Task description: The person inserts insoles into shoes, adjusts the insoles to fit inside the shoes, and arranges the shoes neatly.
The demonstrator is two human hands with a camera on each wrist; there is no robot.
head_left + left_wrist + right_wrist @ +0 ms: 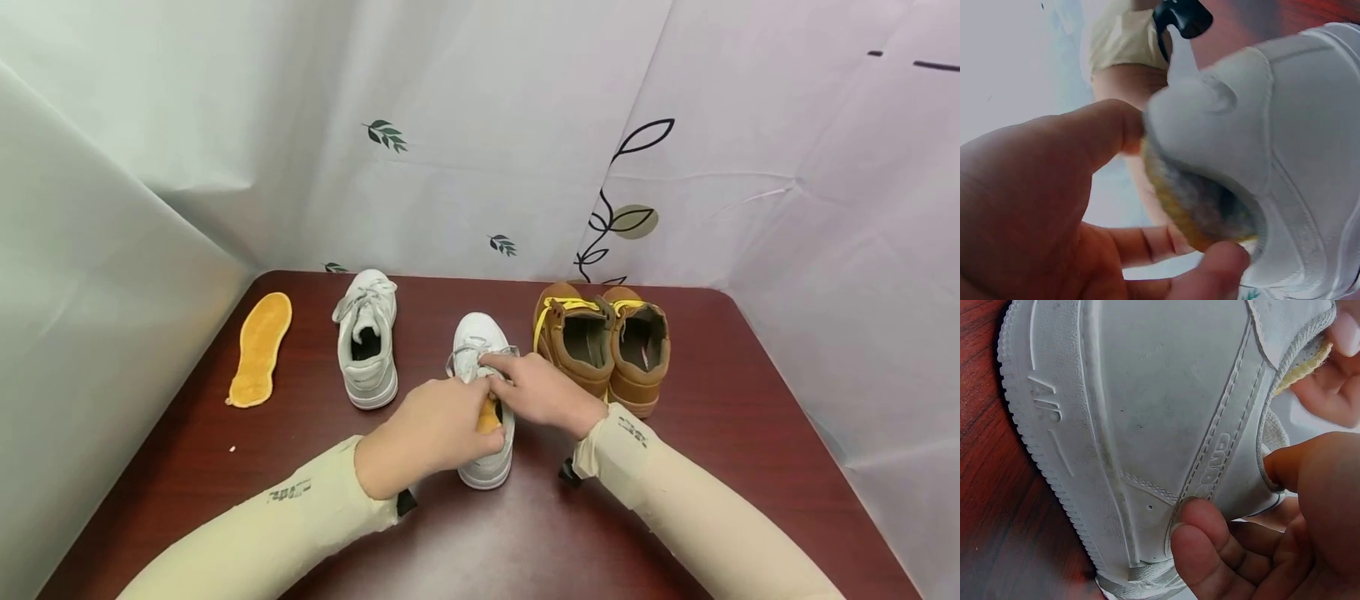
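A white sneaker point(486, 473) stands on the table, toe pointing away from me. Partly inside its opening sits a yellow fuzzy insole point(489, 417); its front part is hidden in the shoe. My left hand point(431, 429) pinches the insole at the opening, and the left wrist view shows its yellow edge point(1179, 215) beside the fingertips. From the right, my right hand point(546, 392) grips the sneaker's side, thumb hooked into the collar and fingers against the outer wall point(1147, 406). The grey laces point(472, 346) lie just beyond both hands.
Left of my hands stands another white sneaker point(367, 375). A second yellow insole point(260, 346) lies flat at the table's left edge. Two brown shoes point(637, 387) with yellow laces stand close together on the right. A white curtain point(465, 167) hangs behind the table point(712, 467).
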